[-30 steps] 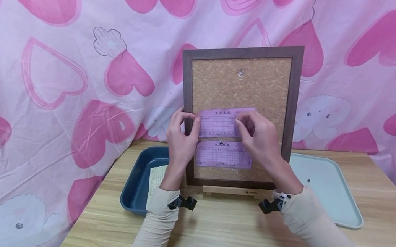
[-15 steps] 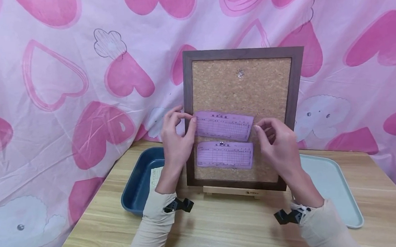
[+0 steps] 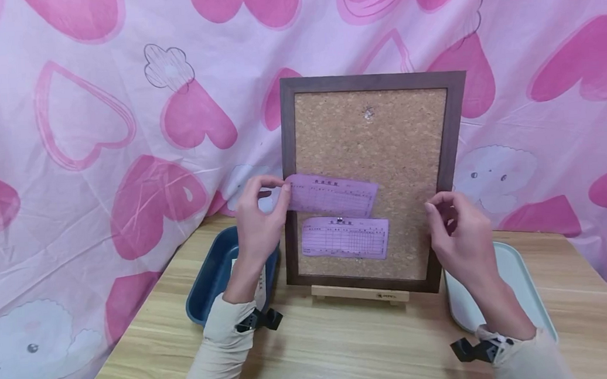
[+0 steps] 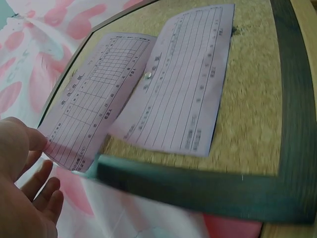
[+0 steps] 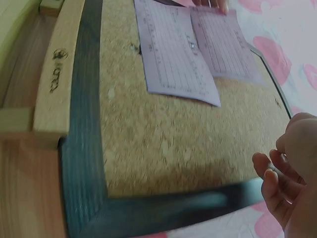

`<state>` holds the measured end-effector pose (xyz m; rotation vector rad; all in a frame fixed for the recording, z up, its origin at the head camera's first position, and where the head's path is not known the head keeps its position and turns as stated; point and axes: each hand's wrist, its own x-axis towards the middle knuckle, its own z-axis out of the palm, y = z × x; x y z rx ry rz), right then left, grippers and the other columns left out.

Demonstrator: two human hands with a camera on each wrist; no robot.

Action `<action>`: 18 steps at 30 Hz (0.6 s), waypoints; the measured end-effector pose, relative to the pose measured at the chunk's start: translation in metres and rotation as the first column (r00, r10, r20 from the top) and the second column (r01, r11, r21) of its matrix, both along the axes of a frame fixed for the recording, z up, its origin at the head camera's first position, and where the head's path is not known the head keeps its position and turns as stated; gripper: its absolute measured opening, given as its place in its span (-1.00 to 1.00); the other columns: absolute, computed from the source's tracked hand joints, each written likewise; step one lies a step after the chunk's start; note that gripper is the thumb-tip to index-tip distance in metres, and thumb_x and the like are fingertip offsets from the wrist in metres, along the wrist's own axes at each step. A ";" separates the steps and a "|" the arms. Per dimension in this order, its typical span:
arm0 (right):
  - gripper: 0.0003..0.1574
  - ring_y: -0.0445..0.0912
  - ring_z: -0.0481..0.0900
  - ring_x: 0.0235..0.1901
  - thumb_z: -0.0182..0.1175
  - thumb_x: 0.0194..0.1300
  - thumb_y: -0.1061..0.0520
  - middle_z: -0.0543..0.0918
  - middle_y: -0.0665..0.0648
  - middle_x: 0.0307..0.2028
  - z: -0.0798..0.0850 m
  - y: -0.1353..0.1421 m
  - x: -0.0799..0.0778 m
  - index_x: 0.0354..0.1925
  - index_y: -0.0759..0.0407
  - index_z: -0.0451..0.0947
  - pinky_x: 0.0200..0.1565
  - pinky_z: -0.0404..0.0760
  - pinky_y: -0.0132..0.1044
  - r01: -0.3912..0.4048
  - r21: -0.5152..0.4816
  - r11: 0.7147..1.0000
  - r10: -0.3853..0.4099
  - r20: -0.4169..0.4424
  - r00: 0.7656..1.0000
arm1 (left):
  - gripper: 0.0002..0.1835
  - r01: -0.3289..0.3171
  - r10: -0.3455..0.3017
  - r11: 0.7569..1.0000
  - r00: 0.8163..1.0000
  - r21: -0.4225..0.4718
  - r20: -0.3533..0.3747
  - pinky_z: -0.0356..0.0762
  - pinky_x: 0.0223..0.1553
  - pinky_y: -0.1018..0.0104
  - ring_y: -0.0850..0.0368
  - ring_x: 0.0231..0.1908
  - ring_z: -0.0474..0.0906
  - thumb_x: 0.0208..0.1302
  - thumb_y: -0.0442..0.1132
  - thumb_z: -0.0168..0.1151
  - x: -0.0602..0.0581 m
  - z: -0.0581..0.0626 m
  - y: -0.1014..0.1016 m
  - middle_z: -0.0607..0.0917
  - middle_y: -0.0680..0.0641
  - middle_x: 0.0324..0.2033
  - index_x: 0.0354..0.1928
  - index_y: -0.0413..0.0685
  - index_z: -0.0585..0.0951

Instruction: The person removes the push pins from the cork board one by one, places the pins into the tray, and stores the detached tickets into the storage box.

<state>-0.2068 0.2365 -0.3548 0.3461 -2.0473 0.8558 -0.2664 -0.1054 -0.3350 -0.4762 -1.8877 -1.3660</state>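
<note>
My left hand point(image 3: 257, 225) pinches the left edge of a purple receipt slip point(image 3: 333, 196), its right side tilting down and lying over the framed cork board point(image 3: 364, 144). Below it on the cork is a second purple receipt slip point(image 3: 345, 239), with a small shiny pin point(image 4: 148, 75) at its top edge. My right hand point(image 3: 464, 240) is at the board's right frame, thumb and index finger pinched together. In the right wrist view a small greyish pin point(image 5: 271, 168) shows between those fingertips, mostly hidden.
A wooden easel ledge point(image 3: 361, 294) supports the board. Left of it, a dark blue tray point(image 3: 196, 291) holds pale printed slips, partly behind my left arm. A pale green tray point(image 3: 521, 280) lies behind my right arm. Shiny pins point(image 3: 368, 113) cluster high on the cork.
The upper slip has shifted left and tilted, following my left hand. My right hand has moved right and down, from the slip to the board's right frame.
</note>
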 end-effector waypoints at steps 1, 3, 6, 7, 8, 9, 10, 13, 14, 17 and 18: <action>-0.84 -0.43 0.46 -0.43 0.38 0.43 0.31 0.66 0.15 -0.39 -0.001 0.002 0.001 -0.07 0.35 0.62 -0.35 0.42 -0.68 0.006 -0.008 1.000 -0.006 0.000 1.000 | -0.82 0.008 -0.008 1.000 1.000 0.003 0.006 0.67 0.11 0.03 0.09 0.01 0.67 0.46 -0.16 0.44 0.001 0.000 -0.002 0.79 -0.08 -0.10 -0.07 -0.11 0.73; -0.83 -0.51 0.48 -0.42 0.38 0.42 0.32 0.69 0.16 -0.37 -0.004 0.006 0.003 -0.07 0.36 0.63 -0.33 0.44 -0.71 0.012 -0.029 1.000 -0.012 0.003 1.000 | -0.83 0.023 -0.023 1.000 1.000 0.006 0.017 0.70 0.09 0.06 0.11 -0.02 0.69 0.47 -0.18 0.43 0.002 0.000 -0.007 0.80 -0.07 -0.10 -0.07 -0.12 0.73; -0.83 -0.58 0.50 -0.43 0.38 0.42 0.33 0.70 0.16 -0.37 -0.008 0.013 0.006 -0.07 0.37 0.63 -0.34 0.46 -0.72 0.013 -0.051 0.999 -0.013 0.014 1.000 | -0.84 0.044 -0.045 0.999 0.999 0.014 0.030 0.74 0.06 0.15 0.11 -0.06 0.73 0.47 -0.20 0.43 0.003 -0.001 -0.012 0.82 -0.08 -0.11 -0.08 -0.14 0.73; -0.82 -0.59 0.49 -0.43 0.38 0.42 0.32 0.70 0.16 -0.38 -0.009 0.015 0.007 -0.06 0.37 0.63 -0.34 0.46 -0.73 0.019 -0.053 0.998 -0.018 0.018 1.000 | -0.85 0.045 -0.045 0.999 0.998 0.013 0.032 0.75 0.05 0.20 0.11 -0.07 0.74 0.47 -0.20 0.43 0.003 -0.001 -0.013 0.83 -0.07 -0.11 -0.08 -0.14 0.73; -0.82 -0.60 0.50 -0.43 0.38 0.42 0.32 0.70 0.16 -0.37 -0.010 0.017 0.008 -0.06 0.37 0.63 -0.34 0.46 -0.73 0.024 -0.057 0.998 -0.022 0.023 0.999 | -0.85 0.044 -0.044 0.999 0.998 0.012 0.035 0.75 0.03 0.24 0.11 -0.09 0.75 0.47 -0.21 0.42 0.004 -0.002 -0.015 0.83 -0.07 -0.13 -0.07 -0.13 0.73; -0.81 -0.61 0.50 -0.43 0.38 0.42 0.32 0.71 0.17 -0.37 -0.011 0.020 0.009 -0.05 0.37 0.63 -0.34 0.46 -0.73 0.030 -0.058 0.998 -0.028 0.025 0.999 | -0.85 0.044 -0.045 0.999 0.998 0.014 0.038 0.75 0.01 0.29 0.11 -0.10 0.76 0.47 -0.21 0.42 0.005 -0.003 -0.017 0.84 -0.07 -0.13 -0.07 -0.13 0.73; -0.80 -0.61 0.50 -0.43 0.38 0.42 0.32 0.71 0.18 -0.35 -0.012 0.022 0.010 -0.04 0.37 0.63 -0.34 0.45 -0.73 0.035 -0.058 0.998 -0.034 0.029 0.999 | -0.85 0.044 -0.045 0.999 0.998 0.017 0.039 0.75 -0.01 0.34 0.10 -0.12 0.76 0.47 -0.21 0.42 0.005 -0.003 -0.018 0.85 -0.07 -0.14 -0.06 -0.13 0.73; -0.81 -0.64 0.49 -0.44 0.37 0.42 0.32 0.72 0.17 -0.33 -0.015 0.029 0.011 -0.05 0.37 0.63 -0.35 0.44 -0.73 0.054 -0.058 0.997 -0.051 0.045 0.998 | -0.83 0.038 -0.039 0.999 0.998 0.019 0.042 0.73 -0.06 0.44 0.09 -0.15 0.79 0.49 -0.20 0.41 0.007 -0.004 -0.023 0.86 -0.08 -0.15 -0.03 -0.14 0.71; -0.81 -0.64 0.49 -0.44 0.36 0.42 0.32 0.72 0.16 -0.33 -0.016 0.032 0.012 -0.05 0.38 0.62 -0.36 0.45 -0.73 0.058 -0.053 0.997 -0.056 0.050 0.997 | -0.82 0.036 -0.037 0.999 0.998 0.020 0.042 0.72 -0.06 0.46 0.08 -0.16 0.79 0.50 -0.20 0.40 0.008 -0.004 -0.025 0.87 -0.10 -0.15 -0.03 -0.15 0.70; -0.83 -0.64 0.48 -0.45 0.33 0.45 0.30 0.69 0.11 -0.35 -0.018 0.038 0.013 -0.06 0.37 0.60 -0.39 0.46 -0.73 0.062 -0.036 0.997 -0.060 0.070 0.996 | -0.81 0.021 -0.021 1.000 0.999 0.016 0.046 0.70 -0.05 0.50 0.09 -0.17 0.79 0.51 -0.21 0.39 0.010 -0.005 -0.031 0.88 -0.10 -0.14 -0.01 -0.18 0.68; -0.84 -0.64 0.48 -0.46 0.33 0.45 0.30 0.68 0.09 -0.35 -0.019 0.040 0.013 -0.06 0.36 0.59 -0.39 0.46 -0.73 0.064 -0.033 0.997 -0.062 0.075 0.995 | -0.81 0.014 -0.015 1.000 0.999 0.013 0.051 0.70 -0.05 0.51 0.09 -0.17 0.79 0.51 -0.21 0.39 0.011 -0.005 -0.032 0.88 -0.09 -0.14 -0.01 -0.17 0.67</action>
